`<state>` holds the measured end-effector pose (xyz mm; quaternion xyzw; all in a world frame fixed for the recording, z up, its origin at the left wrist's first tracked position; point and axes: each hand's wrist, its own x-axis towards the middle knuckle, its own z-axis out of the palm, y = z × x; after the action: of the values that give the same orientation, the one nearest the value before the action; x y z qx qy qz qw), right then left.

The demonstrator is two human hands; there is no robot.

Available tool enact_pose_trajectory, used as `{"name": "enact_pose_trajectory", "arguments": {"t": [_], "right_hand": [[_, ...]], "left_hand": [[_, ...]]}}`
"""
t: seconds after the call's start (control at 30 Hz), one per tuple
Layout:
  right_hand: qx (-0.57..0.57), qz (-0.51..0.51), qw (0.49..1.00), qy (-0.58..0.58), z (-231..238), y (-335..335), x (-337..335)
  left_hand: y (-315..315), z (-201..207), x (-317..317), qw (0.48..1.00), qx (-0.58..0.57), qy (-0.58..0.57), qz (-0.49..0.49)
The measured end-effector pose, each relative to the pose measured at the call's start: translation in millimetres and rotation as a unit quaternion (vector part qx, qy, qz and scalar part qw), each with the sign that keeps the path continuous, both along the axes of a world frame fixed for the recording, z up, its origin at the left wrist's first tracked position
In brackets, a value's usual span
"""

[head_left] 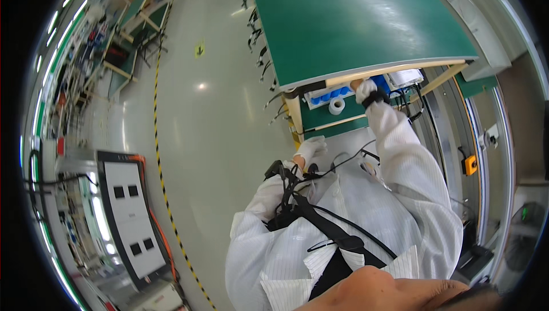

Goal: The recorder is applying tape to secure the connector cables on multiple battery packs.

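Note:
My right hand [365, 90], in a white glove with a black band at the wrist, reaches in under the front edge of the green-topped workbench [360, 19]. Its fingertips are partly hidden by the edge, so I cannot see whether they hold anything. Close to it on the lower shelf [320, 117] are a blue item [380, 84], a white roll [337, 105] and a tray with blue parts [329, 97]. My left hand [311, 148], also gloved in white, hangs before my body near the bench's left leg. Its fingers are loosely extended with nothing in them.
Black cables [251, 30] stick out along the bench's left side. White packets [406, 77] and dark cables lie at the shelf's right. A yellow-black floor stripe [157, 139] runs at the left, beside a white panel [131, 214]. Black cords [297, 191] hang across my chest.

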<state>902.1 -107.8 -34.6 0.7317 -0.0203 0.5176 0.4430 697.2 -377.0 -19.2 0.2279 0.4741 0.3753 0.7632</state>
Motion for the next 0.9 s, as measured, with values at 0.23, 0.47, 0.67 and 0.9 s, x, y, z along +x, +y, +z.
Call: {"name": "enact_pose_trajectory", "arguments": {"t": [0.23,0.47,0.67,0.9], "right_hand": [[-0.209,0.733,0.132,0.633,35,-12,-107],[-0.197,0.752,0.122,0.617,35,-11,-78],[-0.133,0.372,-0.083,0.915,95,-113,-81],[-0.26,0.32,-0.236,0.88,14,-191,-37]], "left_hand": [[-80,-41,-49,0.964,-0.02,0.059,0.257],[-31,-53,-9,0.951,0.007,0.041,0.307],[-30,-5,9,0.962,0.078,0.0,0.261],[-48,-26,64,0.853,0.194,0.226,0.428]]}}
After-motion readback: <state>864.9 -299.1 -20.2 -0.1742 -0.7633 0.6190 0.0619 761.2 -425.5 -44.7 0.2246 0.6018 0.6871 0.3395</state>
